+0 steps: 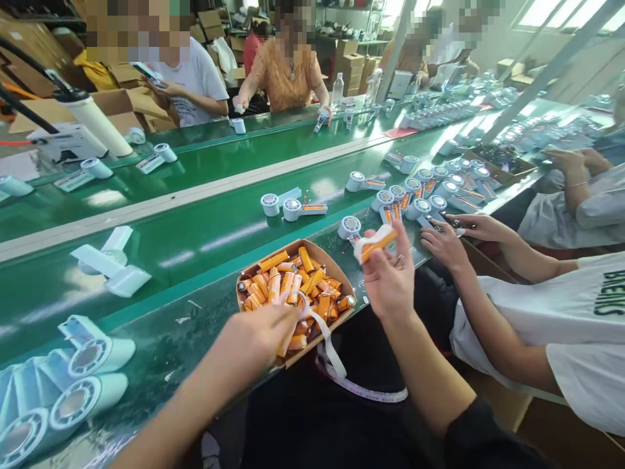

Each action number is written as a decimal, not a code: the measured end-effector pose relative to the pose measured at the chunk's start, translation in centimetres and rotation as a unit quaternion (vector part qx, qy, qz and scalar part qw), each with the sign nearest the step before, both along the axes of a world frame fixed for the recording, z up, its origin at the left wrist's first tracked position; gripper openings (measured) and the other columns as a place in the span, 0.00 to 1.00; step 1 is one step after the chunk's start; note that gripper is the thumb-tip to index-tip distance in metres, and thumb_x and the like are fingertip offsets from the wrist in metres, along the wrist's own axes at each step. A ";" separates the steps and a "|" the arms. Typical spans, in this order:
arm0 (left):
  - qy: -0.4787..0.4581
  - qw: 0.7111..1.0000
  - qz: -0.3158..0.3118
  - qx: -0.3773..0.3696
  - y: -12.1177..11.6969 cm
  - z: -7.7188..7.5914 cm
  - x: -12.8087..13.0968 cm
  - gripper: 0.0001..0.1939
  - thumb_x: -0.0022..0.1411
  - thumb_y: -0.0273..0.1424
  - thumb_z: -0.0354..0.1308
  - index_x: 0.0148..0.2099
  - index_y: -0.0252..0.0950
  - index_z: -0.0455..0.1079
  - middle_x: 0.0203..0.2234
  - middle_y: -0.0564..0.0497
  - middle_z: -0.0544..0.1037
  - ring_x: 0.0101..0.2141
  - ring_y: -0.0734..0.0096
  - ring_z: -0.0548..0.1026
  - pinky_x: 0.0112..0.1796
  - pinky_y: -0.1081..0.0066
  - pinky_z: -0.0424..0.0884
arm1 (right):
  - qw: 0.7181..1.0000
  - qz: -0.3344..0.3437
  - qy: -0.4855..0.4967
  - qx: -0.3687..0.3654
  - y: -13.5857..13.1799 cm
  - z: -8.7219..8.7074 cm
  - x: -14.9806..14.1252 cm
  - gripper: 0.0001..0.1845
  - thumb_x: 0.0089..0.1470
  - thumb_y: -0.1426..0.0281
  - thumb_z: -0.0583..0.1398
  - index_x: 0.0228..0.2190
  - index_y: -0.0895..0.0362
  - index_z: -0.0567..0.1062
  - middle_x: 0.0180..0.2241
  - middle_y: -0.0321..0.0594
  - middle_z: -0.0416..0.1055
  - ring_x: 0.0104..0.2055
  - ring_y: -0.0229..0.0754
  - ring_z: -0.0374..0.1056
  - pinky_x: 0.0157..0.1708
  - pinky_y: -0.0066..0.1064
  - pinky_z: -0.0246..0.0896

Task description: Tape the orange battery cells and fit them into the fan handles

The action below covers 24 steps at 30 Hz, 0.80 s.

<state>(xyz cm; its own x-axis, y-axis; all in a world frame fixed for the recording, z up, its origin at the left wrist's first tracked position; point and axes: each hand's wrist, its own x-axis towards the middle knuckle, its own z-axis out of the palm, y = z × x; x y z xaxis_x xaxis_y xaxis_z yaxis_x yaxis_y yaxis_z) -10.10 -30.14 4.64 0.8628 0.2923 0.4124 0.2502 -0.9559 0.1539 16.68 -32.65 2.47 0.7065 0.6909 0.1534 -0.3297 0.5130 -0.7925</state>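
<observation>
Dark letters run down the white shirt (551, 306) of the person at the right; they seem to read "BRIENS", partly lost in folds. Small marks line the lower part of the white strip (332, 348), too fine to read.

The cardboard box (355, 296) at the near edge of the table (205, 273) is heaped with orange batteries (315, 281), lying at all angles, some with thin dark wires. Farther right, a tray (525, 170) holds small dark parts. Behind the table at the left stands an open carton (139, 107).

The right hand (390, 280) is raised just right of the box, pinching one orange battery (379, 245) between thumb and fingers, with a white piece (368, 240) against it. The left hand (266, 335), blurred, has its fingers drawn together on the strip, which loops down past the box's near side. This hand hides the box's near left corner.

Pale blue fans (90, 400) lie in a row at the lower left; more crowd the table beyond the right hand, several with orange batteries in open handles. A co-worker's hands (452, 244) work beside them. A clear bottle (338, 91) stands at the far edge.
</observation>
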 end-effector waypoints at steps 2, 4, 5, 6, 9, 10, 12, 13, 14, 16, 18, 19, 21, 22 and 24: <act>0.044 0.997 -0.024 -0.052 4.3 0.5 0.1 0.18 0.78 0.33 0.47 0.53 0.38 0.80 0.47 0.46 0.86 0.44 0.66 0.85 0.44 0.71 0.80 | 0.999 0.041 -0.007 -0.036 -1.3 -0.9 -0.5 0.38 0.45 0.64 0.79 0.57 0.43 0.77 0.46 0.39 0.85 0.42 0.43 0.81 0.46 0.38 0.78; 0.047 0.988 -0.023 -0.145 8.6 1.4 1.0 0.22 0.80 0.38 0.44 0.51 0.39 0.80 0.45 0.49 0.87 0.44 0.67 0.85 0.46 0.71 0.80 | 0.996 0.054 -0.003 -0.068 -2.9 -2.1 -0.9 0.35 0.44 0.65 0.79 0.55 0.45 0.80 0.45 0.42 0.85 0.41 0.46 0.82 0.45 0.40 0.78; 0.040 0.983 0.010 -0.179 10.8 1.8 1.9 0.24 0.80 0.38 0.42 0.52 0.40 0.80 0.44 0.50 0.87 0.43 0.67 0.85 0.46 0.71 0.79 | 0.995 0.055 0.000 -0.083 -3.6 -2.6 -0.8 0.35 0.44 0.65 0.79 0.54 0.46 0.80 0.45 0.43 0.86 0.42 0.47 0.82 0.45 0.40 0.78; 0.037 0.979 0.063 -0.191 12.9 2.3 3.0 0.25 0.80 0.37 0.39 0.54 0.40 0.79 0.43 0.50 0.87 0.43 0.67 0.84 0.46 0.71 0.79 | 0.994 0.056 0.002 -0.097 -4.3 -3.0 -0.7 0.35 0.44 0.65 0.80 0.54 0.46 0.81 0.44 0.44 0.86 0.42 0.48 0.83 0.44 0.41 0.78; 0.138 0.955 0.238 -0.109 19.3 3.2 7.1 0.24 0.77 0.32 0.44 0.70 0.42 0.66 0.59 0.46 0.81 0.55 0.61 0.80 0.54 0.65 0.76 | 0.990 0.054 0.000 -0.129 -5.5 -3.7 0.4 0.38 0.42 0.63 0.80 0.56 0.47 0.80 0.44 0.47 0.86 0.42 0.50 0.83 0.44 0.42 0.79; 0.200 0.939 0.270 -0.075 21.2 3.2 8.5 0.28 0.74 0.32 0.51 0.74 0.43 0.62 0.67 0.44 0.73 0.62 0.55 0.74 0.58 0.61 0.74 | 0.989 0.051 -0.004 -0.138 -5.7 -3.7 0.7 0.40 0.42 0.63 0.80 0.57 0.47 0.80 0.44 0.48 0.86 0.42 0.51 0.83 0.44 0.43 0.79; 0.262 0.918 0.293 -0.060 24.4 3.2 11.0 0.35 0.66 0.34 0.63 0.73 0.47 0.63 0.72 0.43 0.66 0.66 0.44 0.69 0.59 0.55 0.73 | 0.988 0.040 -0.016 -0.150 -6.0 -3.6 1.4 0.42 0.42 0.62 0.80 0.58 0.48 0.79 0.45 0.50 0.85 0.43 0.53 0.83 0.45 0.44 0.79; 0.277 0.912 0.295 -0.066 25.5 3.1 11.9 0.35 0.63 0.36 0.66 0.71 0.48 0.66 0.70 0.42 0.68 0.65 0.42 0.70 0.58 0.54 0.74 | 0.987 0.032 -0.023 -0.154 -6.2 -3.5 1.7 0.42 0.42 0.61 0.80 0.58 0.48 0.79 0.46 0.50 0.85 0.43 0.53 0.83 0.45 0.45 0.80; 0.284 0.909 0.296 -0.076 26.4 3.0 12.6 0.34 0.62 0.38 0.68 0.69 0.49 0.68 0.67 0.41 0.73 0.62 0.42 0.73 0.56 0.54 0.75 | 0.987 0.023 -0.029 -0.157 -6.4 -3.5 2.1 0.41 0.43 0.61 0.80 0.58 0.48 0.79 0.46 0.49 0.85 0.42 0.52 0.84 0.45 0.44 0.80; 0.299 0.902 0.300 -0.086 27.2 2.8 12.9 0.32 0.62 0.43 0.67 0.67 0.49 0.70 0.58 0.39 0.80 0.56 0.43 0.79 0.54 0.54 0.75 | 0.985 0.002 -0.043 -0.166 -7.0 -3.4 3.1 0.38 0.45 0.60 0.79 0.57 0.47 0.79 0.45 0.47 0.86 0.42 0.52 0.84 0.45 0.44 0.80; 0.309 0.896 0.305 -0.090 27.4 2.7 11.7 0.32 0.62 0.45 0.67 0.67 0.47 0.71 0.54 0.37 0.81 0.54 0.42 0.80 0.54 0.52 0.75 | 0.982 -0.015 -0.064 -0.177 -7.4 -3.1 4.5 0.33 0.48 0.59 0.78 0.55 0.47 0.80 0.42 0.45 0.86 0.42 0.53 0.84 0.46 0.45 0.81; 0.314 0.895 0.304 -0.088 27.4 2.6 10.6 0.31 0.63 0.44 0.66 0.67 0.47 0.71 0.56 0.36 0.79 0.54 0.41 0.79 0.54 0.51 0.74 | 0.980 -0.021 -0.080 -0.181 -7.4 -2.8 5.2 0.31 0.48 0.58 0.78 0.54 0.47 0.80 0.40 0.44 0.86 0.42 0.53 0.84 0.46 0.46 0.81; 0.336 0.894 0.286 -0.075 27.5 2.3 7.5 0.28 0.64 0.38 0.64 0.65 0.47 0.72 0.60 0.38 0.76 0.54 0.43 0.79 0.53 0.53 0.75 | 0.977 -0.021 -0.120 -0.177 -6.5 -1.9 6.3 0.29 0.49 0.58 0.78 0.52 0.48 0.81 0.37 0.43 0.86 0.42 0.53 0.84 0.46 0.45 0.81; 0.353 0.894 0.269 -0.065 27.5 2.0 5.7 0.27 0.64 0.35 0.64 0.65 0.48 0.73 0.62 0.39 0.73 0.53 0.46 0.79 0.52 0.55 0.75 | 0.975 -0.015 -0.144 -0.167 -5.6 -1.4 6.5 0.28 0.49 0.58 0.78 0.51 0.48 0.81 0.37 0.43 0.86 0.42 0.53 0.85 0.46 0.44 0.81; 0.390 0.889 0.234 -0.046 27.2 1.2 2.5 0.25 0.62 0.31 0.64 0.61 0.48 0.76 0.64 0.42 0.70 0.52 0.50 0.78 0.50 0.60 0.76 | 0.970 0.013 -0.200 -0.134 -2.4 -0.2 6.4 0.27 0.50 0.58 0.77 0.50 0.48 0.80 0.38 0.43 0.86 0.43 0.52 0.84 0.45 0.43 0.81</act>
<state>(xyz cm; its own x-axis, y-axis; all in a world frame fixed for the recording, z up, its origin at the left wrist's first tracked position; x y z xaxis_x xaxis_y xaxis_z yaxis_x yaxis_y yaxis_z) -7.55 -2.94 5.85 0.6511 0.6957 -0.3036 0.6820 -0.7117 -0.1683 23.03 -35.05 2.30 0.6087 0.7610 0.2243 0.0218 0.2666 -0.9636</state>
